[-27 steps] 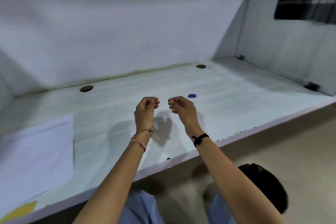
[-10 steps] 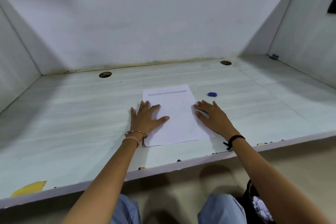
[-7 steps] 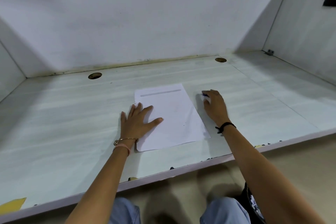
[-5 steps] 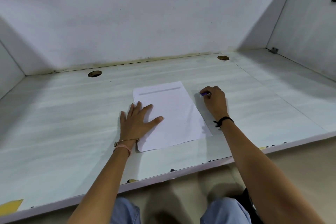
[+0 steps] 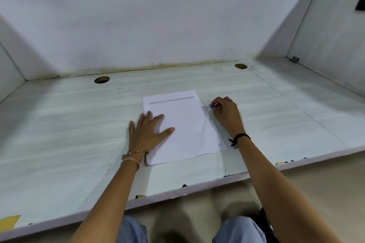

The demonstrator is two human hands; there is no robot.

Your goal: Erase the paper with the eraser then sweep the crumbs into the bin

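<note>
We see the left hand (image 5: 147, 134) still spread flat, fingers straight, on the near-left part of the paper (image 5: 187, 124) on the desk (image 5: 59, 134). The right hand (image 5: 227, 112), open beside the purple eraser (image 5: 212, 106) a second ago, now pinches it just right of the sheet's far edge.

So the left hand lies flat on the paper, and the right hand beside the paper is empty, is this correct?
Not quite: the head view shows the right hand beside the paper pinching the purple eraser. The left hand does lie flat on it.
</note>
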